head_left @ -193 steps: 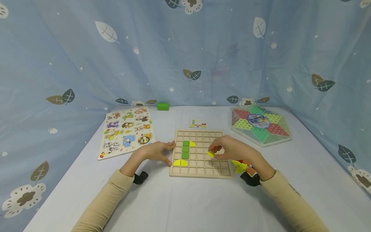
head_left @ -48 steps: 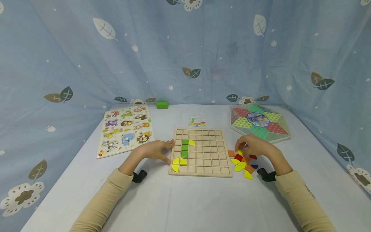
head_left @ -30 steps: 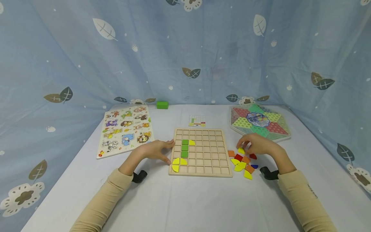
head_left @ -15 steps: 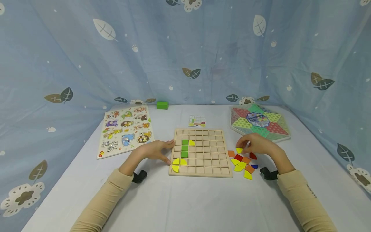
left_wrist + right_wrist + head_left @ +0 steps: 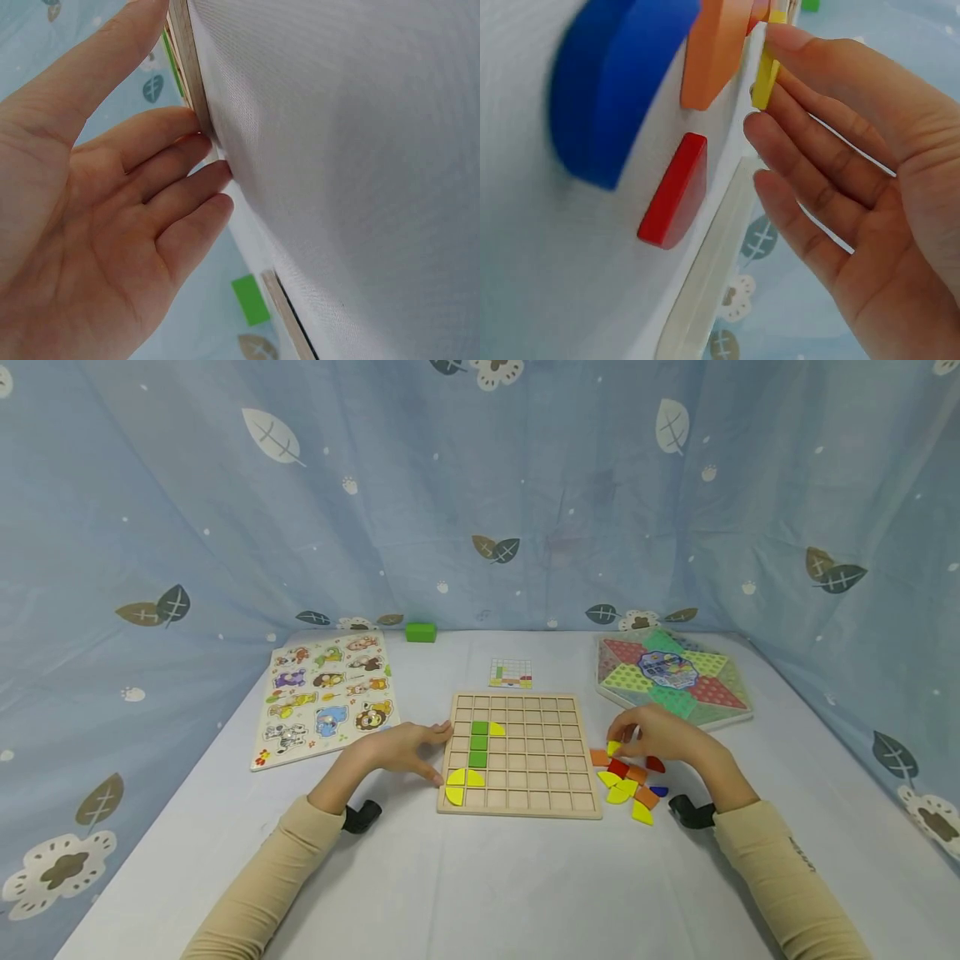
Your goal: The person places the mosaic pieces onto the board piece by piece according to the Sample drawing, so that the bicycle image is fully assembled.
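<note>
Board (image 5: 538, 746) lay central in head view, green squares (image 5: 478, 743) seated toward left; loose pile (image 5: 627, 787) lay right. Left-wrist view: left hand (image 5: 112, 202) spread, fingers touching board's left edge (steadying it, presumably). Right-wrist view: right hand (image 5: 911, 217) pinched yellow piece (image 5: 765, 79) at pile's far side. Step seemed picking up; next move probably called for carrying it left, curve turned to fit board.

No text can be read. Blue label (image 5: 668, 669) on hexagonal box (image 5: 714, 693), right of frame centre: too small. Dark print (image 5: 802, 854) on right sleeve (image 5: 776, 877), lower right: also unclear.
</note>
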Action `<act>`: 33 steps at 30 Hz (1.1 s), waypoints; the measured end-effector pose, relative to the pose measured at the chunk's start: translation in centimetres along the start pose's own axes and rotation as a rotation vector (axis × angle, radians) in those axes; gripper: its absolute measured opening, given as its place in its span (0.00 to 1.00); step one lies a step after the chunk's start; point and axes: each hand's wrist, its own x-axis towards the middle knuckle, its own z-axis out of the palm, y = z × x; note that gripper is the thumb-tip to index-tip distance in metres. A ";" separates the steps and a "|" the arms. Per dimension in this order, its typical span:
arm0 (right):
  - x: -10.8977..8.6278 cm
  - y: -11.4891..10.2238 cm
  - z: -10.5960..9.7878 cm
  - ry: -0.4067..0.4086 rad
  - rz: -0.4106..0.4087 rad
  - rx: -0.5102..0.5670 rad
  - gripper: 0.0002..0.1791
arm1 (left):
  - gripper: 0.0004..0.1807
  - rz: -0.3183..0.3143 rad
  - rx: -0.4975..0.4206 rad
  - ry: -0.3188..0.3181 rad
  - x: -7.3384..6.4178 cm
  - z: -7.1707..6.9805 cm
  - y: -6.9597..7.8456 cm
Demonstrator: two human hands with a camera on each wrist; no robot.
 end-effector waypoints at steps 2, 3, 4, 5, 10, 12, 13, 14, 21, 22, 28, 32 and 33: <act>0.0 -0.1 -0.1 0.005 0.006 -0.005 0.08 | 0.50 0.000 -0.003 0.002 0.0 0.0 0.0; 0.0 -0.1 -0.1 0.009 0.009 -0.009 0.09 | 0.50 -0.001 -0.006 0.003 0.0 0.0 0.0; 0.0 -0.2 -0.2 0.015 0.004 -0.011 0.09 | 0.50 -0.001 -0.007 0.004 0.0 0.1 0.0; 0.0 -0.3 -0.2 0.023 0.003 -0.014 0.09 | 0.50 -0.002 -0.008 0.004 0.0 0.1 0.0; 0.1 -1.2 -0.2 0.068 -0.070 -0.026 0.11 | 0.49 -0.004 -0.010 0.004 -0.1 0.1 -0.1; 0.3 -1.8 -0.2 0.086 -0.101 -0.034 0.11 | 0.49 -0.006 -0.011 0.003 -0.2 0.1 -0.1; 0.4 -2.1 -0.1 0.095 -0.117 -0.038 0.11 | 0.49 -0.008 -0.011 0.003 -0.2 0.1 -0.1; 0.6 -2.4 0.0 0.105 -0.126 -0.049 0.12 | 0.49 -0.011 -0.011 0.002 -0.2 0.0 -0.1; 1.3 -5.1 1.1 0.105 -0.152 -0.079 0.13 | 0.49 -0.008 -0.004 0.004 -0.2 -0.1 0.0; 1.3 -5.4 1.3 0.098 -0.155 -0.069 0.13 | 0.50 -0.005 -0.002 0.005 -0.2 -0.1 0.0; 1.6 -7.5 2.3 0.099 -0.195 -0.024 0.12 | 0.49 -0.003 -0.002 0.005 -0.2 -0.1 0.0; 1.8 -8.8 3.0 0.108 -0.230 -0.027 0.12 | 0.49 0.004 -0.006 0.004 -0.1 -0.1 0.1; 2.0 -9.0 3.2 0.110 -0.241 -0.030 0.12 | 0.49 0.005 -0.006 0.004 -0.1 -0.1 0.1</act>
